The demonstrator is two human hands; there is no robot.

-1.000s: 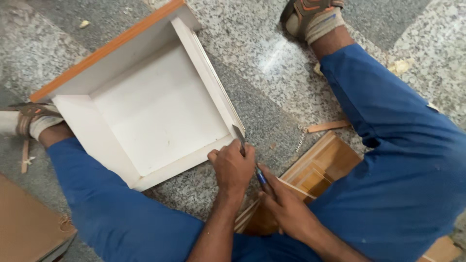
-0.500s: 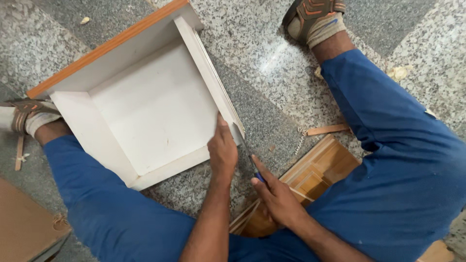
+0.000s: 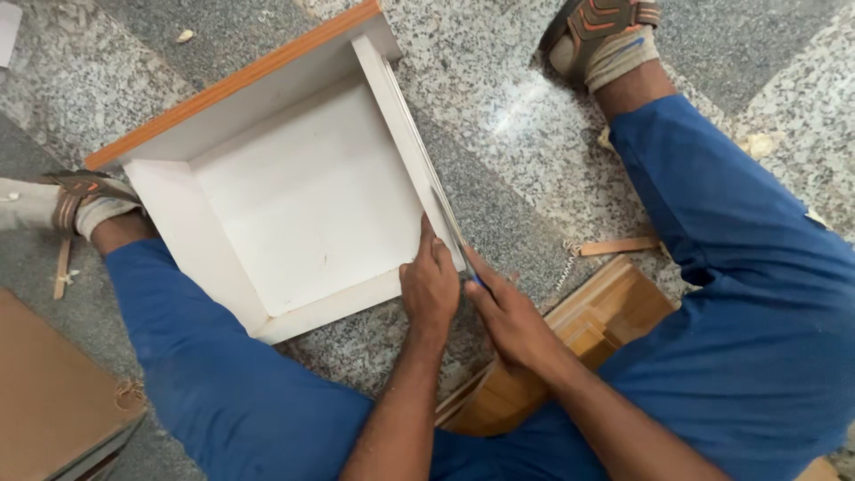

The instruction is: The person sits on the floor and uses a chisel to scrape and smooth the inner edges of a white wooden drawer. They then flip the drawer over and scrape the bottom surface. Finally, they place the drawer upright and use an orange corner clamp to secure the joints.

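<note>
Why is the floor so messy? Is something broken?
Nothing looks broken. The white drawer box seems whole, with both hands at its near corner. The odd bits are loose scraps on the stone floor: a thin wood strip, a small curly shaving, and pale chips.

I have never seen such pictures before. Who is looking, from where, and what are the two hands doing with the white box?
There is no machine here. A person sits on a speckled stone floor and wears a camera on the head, so the one picture looks straight down at that person's own arms and legs in blue trousers.

Between the legs lies a shallow white drawer, open side up, with an orange edge on its far panel. The left hand rests on the near right corner of the drawer, on its side wall. The right hand is just beside it and holds a small tool with a blue part; it is mostly hidden, so I cannot tell its kind.

Under the right forearm lies a stack of brown wooden boards. A thin wood strip lies near the right knee.
</note>
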